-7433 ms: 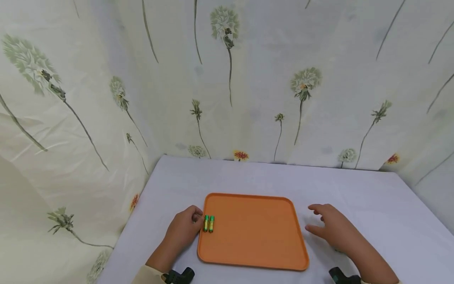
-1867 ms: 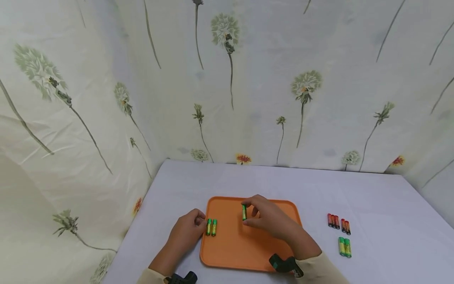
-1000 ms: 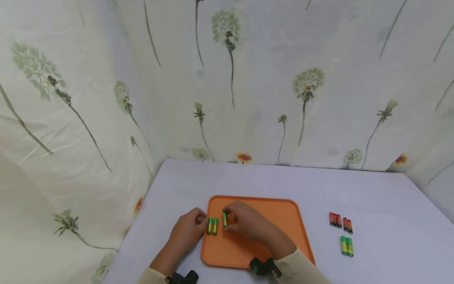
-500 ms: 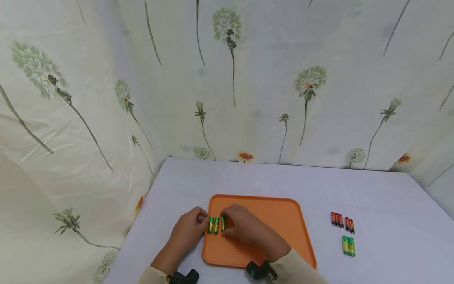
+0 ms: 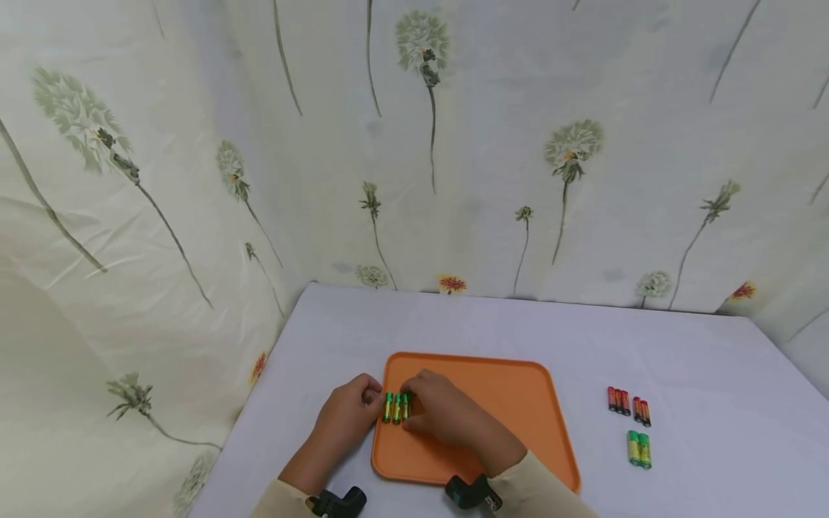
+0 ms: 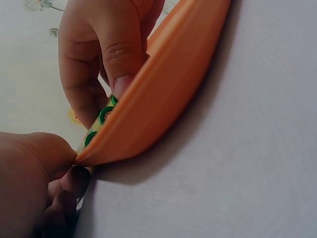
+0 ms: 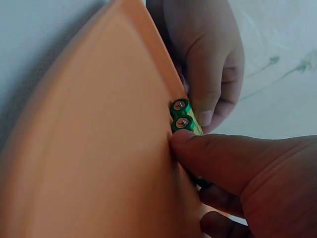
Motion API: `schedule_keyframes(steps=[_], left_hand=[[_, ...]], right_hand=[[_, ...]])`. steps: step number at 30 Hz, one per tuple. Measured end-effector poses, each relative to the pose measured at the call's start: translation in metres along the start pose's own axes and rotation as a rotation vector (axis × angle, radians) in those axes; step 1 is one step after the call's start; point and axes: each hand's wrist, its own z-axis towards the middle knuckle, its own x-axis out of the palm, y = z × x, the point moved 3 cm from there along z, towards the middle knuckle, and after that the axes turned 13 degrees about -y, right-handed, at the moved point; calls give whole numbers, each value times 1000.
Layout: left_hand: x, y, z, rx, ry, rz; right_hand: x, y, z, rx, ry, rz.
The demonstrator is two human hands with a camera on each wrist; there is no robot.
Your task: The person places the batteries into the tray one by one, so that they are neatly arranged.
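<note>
Three green-and-yellow batteries stand side by side along the left side of the orange tray (image 5: 505,417) in the head view. The outer battery (image 5: 387,408) is by the rim, the middle battery (image 5: 397,409) beside it. My right hand (image 5: 447,414) pinches the third battery (image 5: 406,406) by its two ends, thumb at the near end, close against the middle one. In the right wrist view, that thumb covers most of its near end. My left hand (image 5: 346,414) pinches the tray's left rim between thumb and fingers, right beside the batteries.
On the white table (image 5: 706,374) right of the tray lie several red-and-black batteries (image 5: 618,401) in two groups. Nearer lie two larger green batteries (image 5: 639,450). A flower-printed curtain (image 5: 479,144) hangs behind and at the left.
Earlier my right hand was bare, right of the tray. It then carried the third battery leftward over the tray and has closed the gap to the other two. My left hand stays at the rim.
</note>
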Motion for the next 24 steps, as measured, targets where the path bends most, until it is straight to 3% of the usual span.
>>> schedule_keyframes(steps=[11,24], left_hand=[[0,-1,0,13,-5,0],[-1,-4,-2,-20,1,7]], right_hand=[[4,8,3,-1,15,-28],[6,8,3,25,20,-41]])
